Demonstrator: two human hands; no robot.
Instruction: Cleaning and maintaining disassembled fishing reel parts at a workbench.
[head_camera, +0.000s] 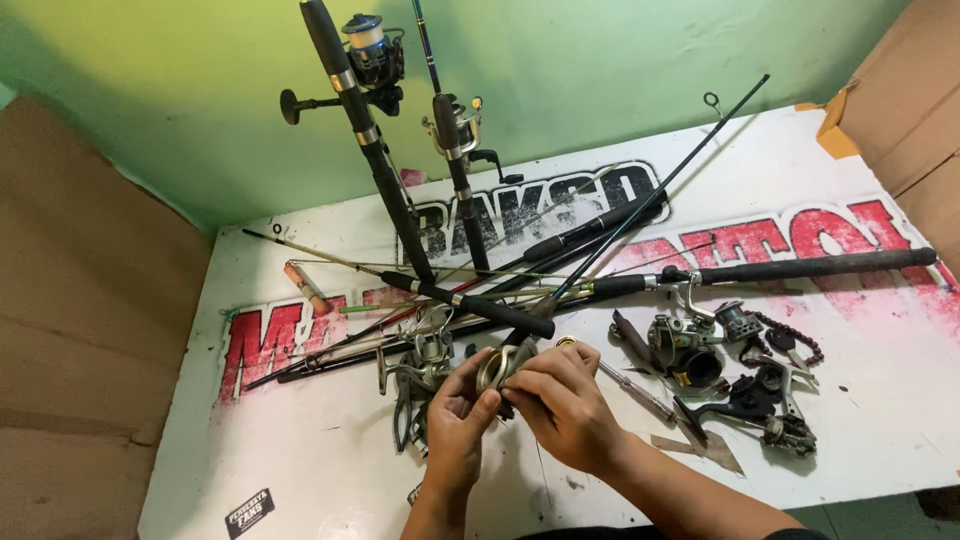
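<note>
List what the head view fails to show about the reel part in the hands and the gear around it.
- Reel part: mostly covered by left hand and right hand; its shape is unclear.
- Reel under the hands: partly hidden by the left hand.
- Two leaning rods: tops cut off by the upper edge.
- Dismantled reel pieces: too small and tangled to separate.

I have only one view, from the head camera. It looks steeply down and forward over the white desk (300, 460), close above my hands, facing the green wall (180, 90) behind; cardboard (80, 330) borders both sides.
</note>
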